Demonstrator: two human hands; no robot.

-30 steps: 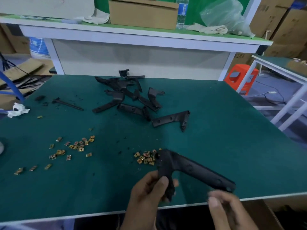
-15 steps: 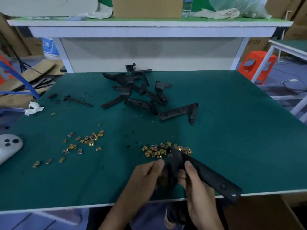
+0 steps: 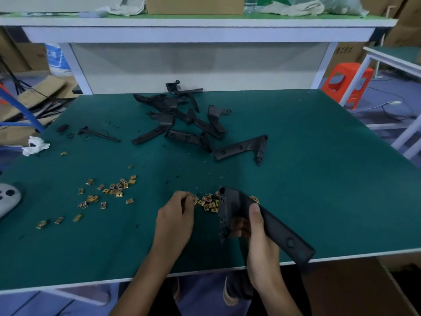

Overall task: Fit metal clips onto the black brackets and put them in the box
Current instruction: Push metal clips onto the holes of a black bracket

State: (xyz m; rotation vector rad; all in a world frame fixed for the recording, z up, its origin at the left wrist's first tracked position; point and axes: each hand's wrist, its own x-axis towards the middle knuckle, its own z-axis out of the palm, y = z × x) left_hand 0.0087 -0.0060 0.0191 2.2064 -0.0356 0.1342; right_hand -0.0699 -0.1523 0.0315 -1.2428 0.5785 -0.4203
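Observation:
My right hand grips a black L-shaped bracket near its corner, just above the table's front edge. My left hand has its fingertips curled at the left edge of a small heap of brass-coloured metal clips, pinching at one clip. A second scatter of clips lies further left. A pile of black brackets sits at the back middle, with one single bracket apart to its right. A brown cardboard box shows below the table's front right edge.
The green table has a white rim. A thin black rod and crumpled white paper lie at the left. A grey controller sits at the left edge. An orange stool stands at the right.
My left hand has let go of the bracket and reached forward to the clip heap. My right hand now holds the bracket alone near its corner. The view has tilted down a little.

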